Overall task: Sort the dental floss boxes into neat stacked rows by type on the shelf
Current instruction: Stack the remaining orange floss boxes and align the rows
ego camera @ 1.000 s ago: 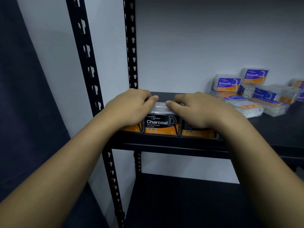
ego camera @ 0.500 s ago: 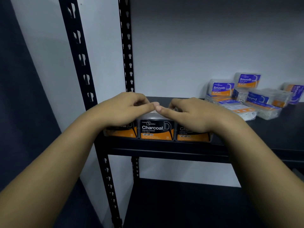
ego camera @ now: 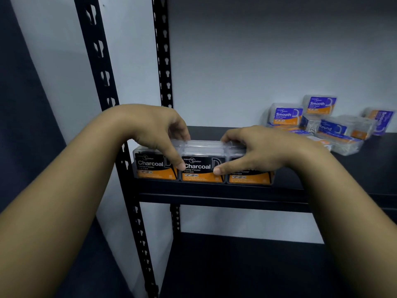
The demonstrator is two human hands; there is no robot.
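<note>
Three upright black-orange Charcoal boxes [ego camera: 203, 168] abreast at shelf [ego camera: 214, 190] front; purple-orange boxes [ego camera: 322, 123] jumbled right.

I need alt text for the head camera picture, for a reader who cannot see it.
Both hands, left hand and right hand, grip the middle Charcoal floss box in a front row of three on a black shelf. A loose pile of purple Smooth and Round boxes lies at the back right.

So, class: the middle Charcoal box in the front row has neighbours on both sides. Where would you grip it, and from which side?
Pinch the middle Charcoal box front to back from above: its clear top and label face are free, while neighbouring boxes block both ends.
</note>
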